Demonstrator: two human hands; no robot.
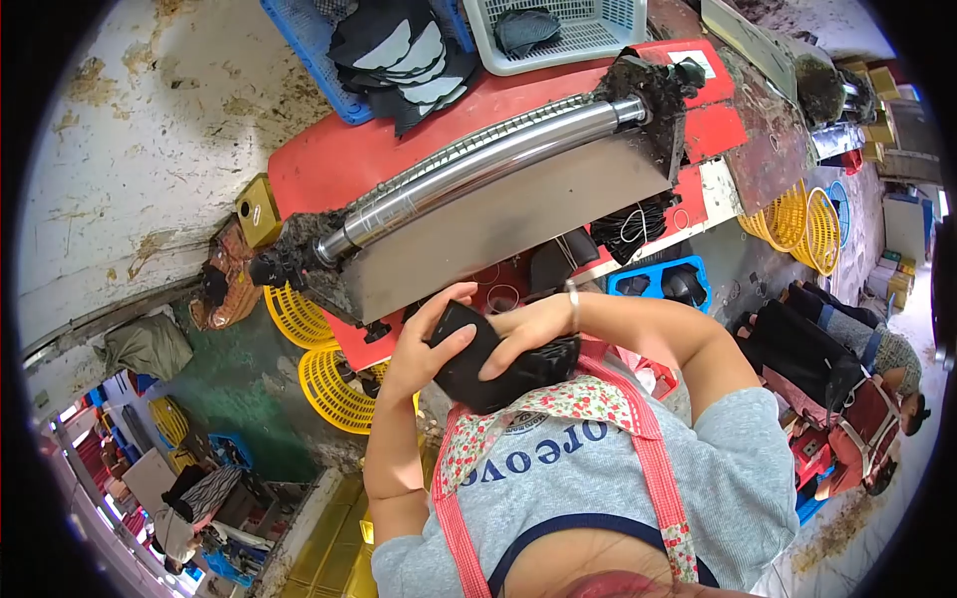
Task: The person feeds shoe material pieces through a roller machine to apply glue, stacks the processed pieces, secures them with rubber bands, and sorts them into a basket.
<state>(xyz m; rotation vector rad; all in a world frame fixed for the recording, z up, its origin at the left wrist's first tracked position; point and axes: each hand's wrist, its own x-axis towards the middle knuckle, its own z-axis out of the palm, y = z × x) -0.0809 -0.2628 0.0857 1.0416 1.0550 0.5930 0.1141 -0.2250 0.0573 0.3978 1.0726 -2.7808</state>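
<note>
Close to the apron, my left hand [424, 344] is closed around one side of a stack of black flat pieces [474, 374], thumb on top. From the other side, my right hand [533, 329] grips the same stack, its thumb and fingers pressed on the upper pieces. The pieces look like leather or fabric, but I cannot tell which. Just beyond my hands is a machine with a shiny metal roller [488, 169] and a flat metal plate [508, 224].
Behind the roller, a blue basket [349, 105] holds black and white cut pieces [404, 60], beside a white basket [638, 35]. A blue tray [703, 274] and bundled black straps [638, 224] lie right. Yellow baskets [334, 394] stand on the floor. Other people sit at both sides.
</note>
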